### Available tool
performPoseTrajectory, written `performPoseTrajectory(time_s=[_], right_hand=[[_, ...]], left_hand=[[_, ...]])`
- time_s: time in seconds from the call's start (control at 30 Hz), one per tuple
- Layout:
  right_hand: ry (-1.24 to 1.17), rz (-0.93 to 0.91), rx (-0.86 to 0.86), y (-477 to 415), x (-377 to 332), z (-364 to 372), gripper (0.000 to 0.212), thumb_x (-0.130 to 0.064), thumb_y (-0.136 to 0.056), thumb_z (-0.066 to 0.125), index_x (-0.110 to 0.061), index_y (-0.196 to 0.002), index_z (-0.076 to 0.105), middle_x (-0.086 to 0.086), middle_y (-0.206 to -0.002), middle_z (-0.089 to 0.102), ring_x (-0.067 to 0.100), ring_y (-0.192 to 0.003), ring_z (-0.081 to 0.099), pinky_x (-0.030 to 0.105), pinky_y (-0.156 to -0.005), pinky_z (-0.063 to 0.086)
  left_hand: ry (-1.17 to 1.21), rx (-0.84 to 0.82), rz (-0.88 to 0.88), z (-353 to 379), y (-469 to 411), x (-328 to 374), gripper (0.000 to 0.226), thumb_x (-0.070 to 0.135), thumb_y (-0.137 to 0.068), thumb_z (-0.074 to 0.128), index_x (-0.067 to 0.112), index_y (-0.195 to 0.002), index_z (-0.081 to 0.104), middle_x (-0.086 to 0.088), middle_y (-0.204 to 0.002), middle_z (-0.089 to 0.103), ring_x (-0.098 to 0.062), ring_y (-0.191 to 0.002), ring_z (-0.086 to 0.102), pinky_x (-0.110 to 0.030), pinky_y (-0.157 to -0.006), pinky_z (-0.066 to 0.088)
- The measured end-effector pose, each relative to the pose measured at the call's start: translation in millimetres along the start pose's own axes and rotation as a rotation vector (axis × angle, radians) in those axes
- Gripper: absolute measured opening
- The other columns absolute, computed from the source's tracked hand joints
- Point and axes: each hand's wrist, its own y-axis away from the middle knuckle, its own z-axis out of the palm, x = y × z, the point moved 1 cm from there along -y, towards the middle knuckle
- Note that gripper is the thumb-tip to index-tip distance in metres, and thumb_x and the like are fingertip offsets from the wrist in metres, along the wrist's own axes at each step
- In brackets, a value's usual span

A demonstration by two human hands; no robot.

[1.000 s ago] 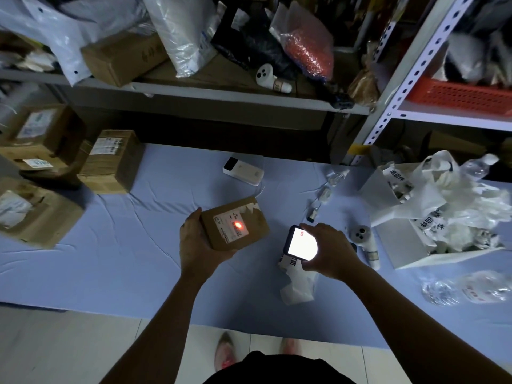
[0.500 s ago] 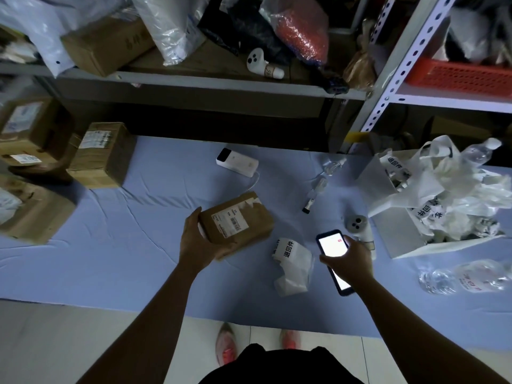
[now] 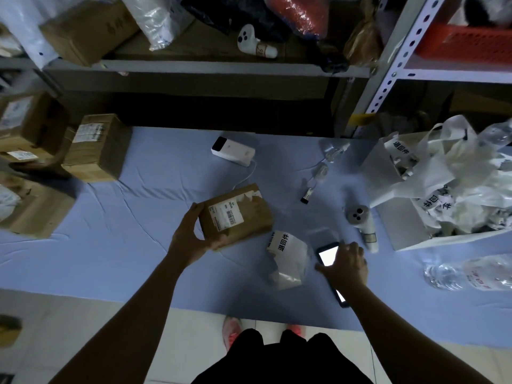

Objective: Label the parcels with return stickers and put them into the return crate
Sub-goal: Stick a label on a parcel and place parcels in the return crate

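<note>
— What are you standing at?

— A table [image 3: 138, 231] under a creased blue cloth, pushed against metal shelving [image 3: 210, 69] crammed with bags and cartons. The room is dim. A red basket [image 3: 465, 42] sits on the upper right shelf. Brown cardboard boxes [image 3: 97, 148] are stacked at the table's left end, and a white power bank [image 3: 232, 151] lies near the back edge. On the right there is an open white box [image 3: 401, 234] stuffed with crumpled bags, with a clear plastic bottle [image 3: 471, 273] lying in front of it.

— And the parcel?

— The parcel [image 3: 238, 214] is in my left hand [image 3: 188, 239], tilted above the middle of the cloth with its shipping slip facing up. My thumb hooks over the near-left corner and my fingers curl underneath.

— Your other hand?

— My right hand [image 3: 346, 264] lies over my phone [image 3: 328, 254], whose screen is lit. The fingers are spread and barely bent, the thumb against its left edge. I can't tell whether I'm gripping it or just resting on it. A curled white return label [image 3: 285, 253] lies on the cloth between the parcel and the phone.
</note>
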Motion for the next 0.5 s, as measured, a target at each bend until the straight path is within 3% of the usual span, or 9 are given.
performPoseTrajectory(time_s=[0.1, 0.2, 0.27, 0.37, 0.5], right_hand=[[-0.176, -0.257, -0.017, -6, -23, -5, 0.085, -0.052, -0.085, 0.075, -0.013, -0.152, 0.040, 0.010, -0.146, 0.048, 0.029, -0.137, 0.041, 0.044, -0.108, 0.039], [-0.325, -0.361, -0.183, -14, -47, -9, 0.073, -0.037, -0.088, 0.076, -0.016, -0.151, 0.046, 0.007, -0.135, 0.063, 0.026, -0.128, 0.055, 0.037, -0.105, 0.043], [-0.333, -0.361, -0.243, -19, -55, -10, 0.053, -0.031, -0.088, 0.077, -0.015, -0.136, 0.062, 0.005, -0.126, 0.069, 0.022, -0.117, 0.063, 0.029, -0.096, 0.047], [-0.387, -0.400, -0.291, -22, -62, -14, 0.027, -0.027, -0.092, 0.073, -0.009, -0.111, 0.075, -0.001, -0.103, 0.070, 0.015, -0.097, 0.065, 0.024, -0.080, 0.043], [-0.620, -0.421, -0.283, -21, -68, -23, 0.005, -0.023, -0.093, 0.072, -0.020, -0.093, 0.075, -0.001, -0.092, 0.072, 0.014, -0.087, 0.066, 0.031, -0.081, 0.049]], left_hand=[[-0.074, 0.021, 0.026, 0, 2, 7, 0.101, 0.046, -0.072, 0.088, 0.032, -0.154, 0.031, 0.009, -0.158, 0.034, -0.015, -0.146, 0.031, -0.035, -0.110, 0.032], [-0.225, 0.089, 0.047, 4, 6, 13, 0.090, 0.053, -0.079, 0.080, 0.033, -0.152, 0.033, 0.003, -0.162, 0.032, -0.021, -0.147, 0.033, -0.050, -0.114, 0.037], [-0.312, 0.146, 0.102, 11, 9, 21, 0.075, 0.046, -0.083, 0.077, 0.028, -0.147, 0.041, 0.001, -0.155, 0.042, -0.025, -0.136, 0.047, -0.052, -0.105, 0.046], [-0.494, 0.241, 0.317, 27, 16, 39, 0.048, 0.031, -0.085, 0.072, 0.019, -0.130, 0.060, -0.003, -0.136, 0.059, -0.029, -0.108, 0.065, -0.040, -0.085, 0.054], [-0.358, 0.105, 0.582, 60, 23, 64, 0.028, 0.028, -0.092, 0.059, 0.018, -0.113, 0.073, -0.003, -0.119, 0.071, -0.024, -0.109, 0.066, -0.031, -0.093, 0.054]])
